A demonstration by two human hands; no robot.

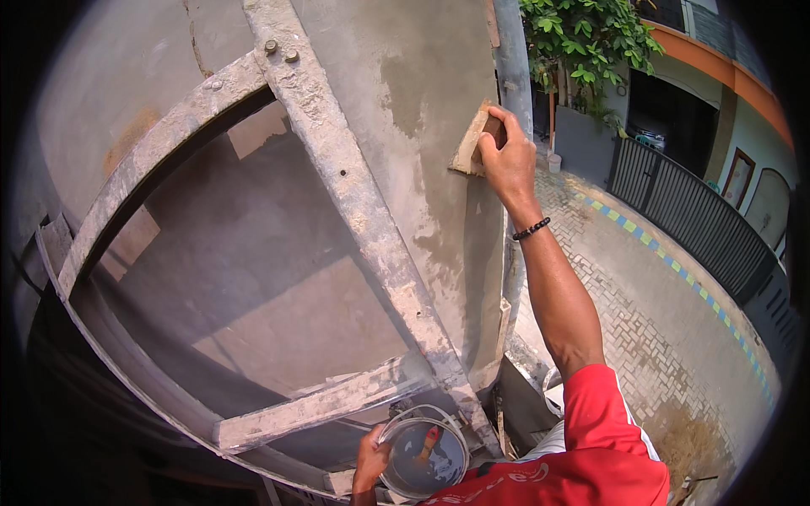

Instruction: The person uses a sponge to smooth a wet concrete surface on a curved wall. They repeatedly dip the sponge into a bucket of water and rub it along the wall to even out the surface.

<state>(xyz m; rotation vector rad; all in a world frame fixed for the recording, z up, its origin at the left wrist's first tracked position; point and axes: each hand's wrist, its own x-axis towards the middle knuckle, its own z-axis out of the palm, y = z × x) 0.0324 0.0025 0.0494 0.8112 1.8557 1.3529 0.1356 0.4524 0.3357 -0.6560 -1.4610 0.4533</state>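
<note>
My right hand (512, 160) is raised at the wall's outer edge, fingers closed round a small tan block-shaped plastering float (468, 145). The float lies against the grey rendered wall (354, 51), where a darker, damp-looking patch (401, 94) shows beside it. Low down, my left hand (371, 461) grips the side of a pale bucket (463, 444) near its handle. Greyish liquid fills part of the bucket. A brush with a red and yellowish handle (429, 440) leans inside it, its bristles hidden.
A plaster-crusted beam (359, 185) slants between me and the wall, joined to a curved frame (160, 131) and a lower crossbar (312, 409). Beside the wall edge runs a grey pipe (511, 67). Far below right lie a paved lane (624, 312) and a dark gate (675, 190).
</note>
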